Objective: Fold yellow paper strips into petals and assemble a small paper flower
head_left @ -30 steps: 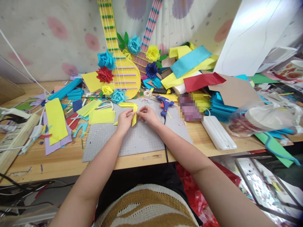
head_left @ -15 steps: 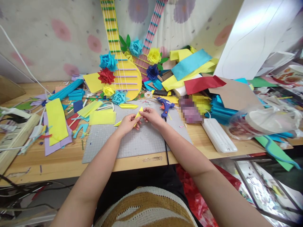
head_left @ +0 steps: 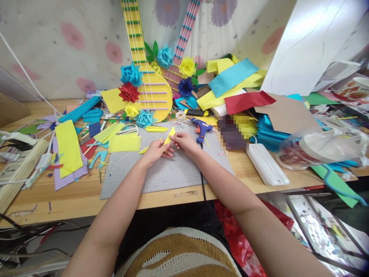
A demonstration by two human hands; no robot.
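Yellow paper piece [head_left: 170, 135], right of yellow sheets [head_left: 124, 142] and above gray cutting mat [head_left: 138, 177]: pinched low by left hand [head_left: 155, 151], then at its right edge by right hand [head_left: 186, 142], near blue glue gun [head_left: 201, 131]; apparently mid-fold, probably calling next for even pressure.

Wooden table [head_left: 75, 202] before flower-patterned backdrop [head_left: 95, 27]

Bright, diffuse light covers my left hand [head_left: 158, 151] and right hand [head_left: 185, 143]; fine detail is soft. The white board [head_left: 302, 48] shows glare. Wide-angle distortion stretches frame edges. A pixelated patch [head_left: 233, 132] obscures detail.
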